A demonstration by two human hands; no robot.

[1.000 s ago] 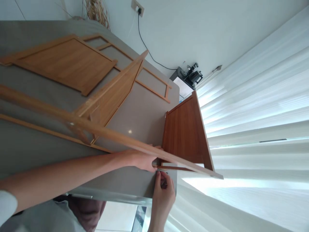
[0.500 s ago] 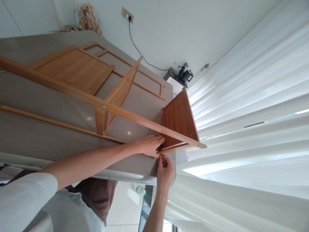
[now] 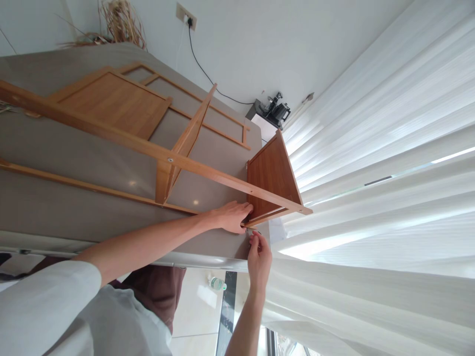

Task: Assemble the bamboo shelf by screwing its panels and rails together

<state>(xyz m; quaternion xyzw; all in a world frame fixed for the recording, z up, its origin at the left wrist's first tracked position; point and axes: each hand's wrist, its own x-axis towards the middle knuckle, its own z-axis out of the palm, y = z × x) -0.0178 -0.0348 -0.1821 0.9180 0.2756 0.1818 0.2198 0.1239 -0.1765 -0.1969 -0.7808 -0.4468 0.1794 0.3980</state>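
A wooden shelf frame stands on its side on the grey-brown table, with a long upper rail (image 3: 215,174) and a thinner lower rail (image 3: 92,187). Two wooden panels join the rails: a middle panel (image 3: 193,126) and an end panel (image 3: 272,168). My left hand (image 3: 234,216) is curled round the end of the lower rail, at the end panel's near corner. Just beside that corner, my right hand (image 3: 260,257) has its thumb and fingertips pinched together. Something small and dark seems to be at those fingertips, too small to make out.
A loose wooden panel (image 3: 115,104) and a ladder-like wooden frame (image 3: 226,132) lie farther back on the table (image 3: 122,217). Beyond the far corner is a black kettle (image 3: 280,113) on a small cabinet. White curtains (image 3: 371,198) hang at the right. A plastic bottle (image 3: 217,283) is on the floor.
My right hand has drawn slightly away from the corner, to the right. My left hand keeps its place on the rail. The whole view has shifted a little.
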